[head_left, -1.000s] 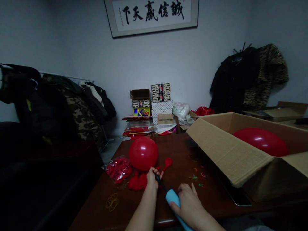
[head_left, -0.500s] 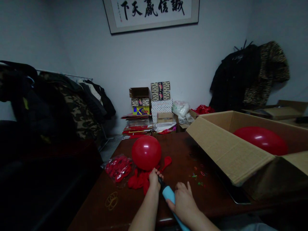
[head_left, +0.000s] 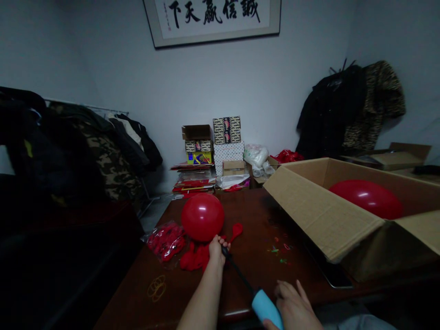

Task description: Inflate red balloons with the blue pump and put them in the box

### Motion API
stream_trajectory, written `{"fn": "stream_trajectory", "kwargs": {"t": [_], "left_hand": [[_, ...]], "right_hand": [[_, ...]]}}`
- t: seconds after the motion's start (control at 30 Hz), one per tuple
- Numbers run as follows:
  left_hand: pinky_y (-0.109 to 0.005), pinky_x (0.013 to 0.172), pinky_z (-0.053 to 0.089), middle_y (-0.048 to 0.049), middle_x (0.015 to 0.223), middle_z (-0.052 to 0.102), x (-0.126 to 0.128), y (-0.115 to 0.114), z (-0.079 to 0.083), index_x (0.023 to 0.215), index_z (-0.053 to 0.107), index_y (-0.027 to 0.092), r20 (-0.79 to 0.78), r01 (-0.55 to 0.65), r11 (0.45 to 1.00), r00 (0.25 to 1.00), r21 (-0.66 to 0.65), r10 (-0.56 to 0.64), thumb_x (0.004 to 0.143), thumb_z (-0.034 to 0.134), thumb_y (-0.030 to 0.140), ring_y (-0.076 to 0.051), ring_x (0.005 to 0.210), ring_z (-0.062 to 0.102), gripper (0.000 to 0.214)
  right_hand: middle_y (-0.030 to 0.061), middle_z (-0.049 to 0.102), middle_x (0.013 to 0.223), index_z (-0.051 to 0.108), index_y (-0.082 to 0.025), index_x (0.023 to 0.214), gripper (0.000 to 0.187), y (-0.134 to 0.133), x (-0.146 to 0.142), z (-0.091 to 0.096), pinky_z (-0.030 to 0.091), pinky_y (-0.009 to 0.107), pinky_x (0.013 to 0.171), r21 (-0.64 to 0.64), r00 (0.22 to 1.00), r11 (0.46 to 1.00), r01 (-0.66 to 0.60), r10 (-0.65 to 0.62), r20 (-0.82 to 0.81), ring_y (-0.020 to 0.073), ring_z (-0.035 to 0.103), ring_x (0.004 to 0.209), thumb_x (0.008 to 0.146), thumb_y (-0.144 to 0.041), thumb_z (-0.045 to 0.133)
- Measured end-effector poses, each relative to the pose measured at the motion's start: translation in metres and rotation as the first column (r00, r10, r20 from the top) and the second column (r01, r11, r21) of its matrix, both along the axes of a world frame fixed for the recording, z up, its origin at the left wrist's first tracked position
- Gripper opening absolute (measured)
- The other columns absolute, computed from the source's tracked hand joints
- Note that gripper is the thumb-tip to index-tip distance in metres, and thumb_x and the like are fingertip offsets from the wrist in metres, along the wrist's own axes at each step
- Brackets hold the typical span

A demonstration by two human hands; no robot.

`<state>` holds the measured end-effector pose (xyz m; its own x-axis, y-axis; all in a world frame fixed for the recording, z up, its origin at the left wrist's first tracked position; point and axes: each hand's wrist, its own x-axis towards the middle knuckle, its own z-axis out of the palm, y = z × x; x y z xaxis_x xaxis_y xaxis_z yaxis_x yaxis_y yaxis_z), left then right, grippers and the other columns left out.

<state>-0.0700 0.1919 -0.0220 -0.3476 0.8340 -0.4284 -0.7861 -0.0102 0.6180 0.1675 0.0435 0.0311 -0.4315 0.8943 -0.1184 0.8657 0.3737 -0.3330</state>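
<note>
My left hand (head_left: 217, 248) is closed where the neck of an inflated red balloon (head_left: 202, 217) meets the black nozzle end of a hand balloon pump (head_left: 266, 308). The neck itself is hidden by the fingers. A thin black rod stretches between the nozzle end and the pump's light blue barrel. Around that barrel, near the table's front edge, is my right hand (head_left: 295, 305), its fingers partly extended along the far side. Limp red balloons (head_left: 194, 257) lie under and beside my left hand, and a single uninflated balloon (head_left: 236, 230) lies just beyond it.
A clear bag of red balloons (head_left: 167, 240) and yellow rubber bands (head_left: 157, 288) lie at left on the brown table (head_left: 250, 215). At right stands an open cardboard box (head_left: 323, 213) holding an inflated balloon (head_left: 366, 198). Small coloured bands (head_left: 282, 250) and a dark phone-like slab (head_left: 332, 272) lie near it.
My right hand has drawn the blue barrel back toward me and to the right, exposing more black rod. My left hand stays at the balloon's neck. The view has shifted slightly.
</note>
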Motion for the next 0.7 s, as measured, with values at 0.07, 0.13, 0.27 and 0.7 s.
{"fn": "stream_trajectory", "kwargs": {"t": [0.07,0.13,0.27,0.7], "left_hand": [[-0.027,0.052,0.044,0.0083,0.045,0.035,0.001,0.001,0.003,0.062,0.036,0.019,0.018,-0.008,1.0,1.0,0.004,0.008,0.082,0.045,0.021,-0.006,0.035,0.035,0.021],[-0.029,0.055,0.046,0.0084,0.046,0.035,0.0,0.0,0.004,0.063,0.037,0.019,0.037,-0.011,1.0,0.999,0.002,0.011,0.083,0.044,0.021,-0.006,0.035,0.035,0.021],[-0.032,0.059,0.048,0.0084,0.046,0.036,-0.003,-0.003,0.005,0.063,0.037,0.019,0.06,-0.022,1.0,0.998,-0.001,0.022,0.083,0.044,0.022,-0.007,0.036,0.036,0.022],[-0.035,0.064,0.049,0.0068,0.049,0.038,0.008,-0.004,0.01,0.064,0.038,0.019,0.058,0.036,0.996,0.997,0.086,-0.041,0.084,0.046,0.025,-0.008,0.041,0.039,0.022]], "right_hand": [[0.0158,0.055,0.118,0.067,-0.014,0.097,0.048,0.001,0.0,0.008,0.003,0.052,0.107,0.013,1.0,1.0,0.013,-0.013,0.003,0.0331,0.036,0.122,0.075,-0.052,0.048],[0.0157,0.055,0.118,0.067,-0.013,0.097,0.048,0.002,-0.001,0.014,0.002,0.051,0.107,0.017,1.0,1.0,0.022,-0.022,0.006,0.0328,0.036,0.122,0.075,-0.052,0.048],[0.0153,0.054,0.12,0.067,-0.013,0.097,0.047,0.005,-0.008,0.02,0.003,0.05,0.107,0.032,0.999,0.999,0.04,-0.04,-0.002,0.0325,0.035,0.123,0.075,-0.051,0.048],[0.0159,0.056,0.113,0.066,-0.011,0.099,0.049,0.057,-0.07,0.013,0.008,0.047,0.106,0.215,0.997,0.974,0.071,-0.065,-0.034,0.0302,0.042,0.113,0.078,-0.049,0.045]]}}
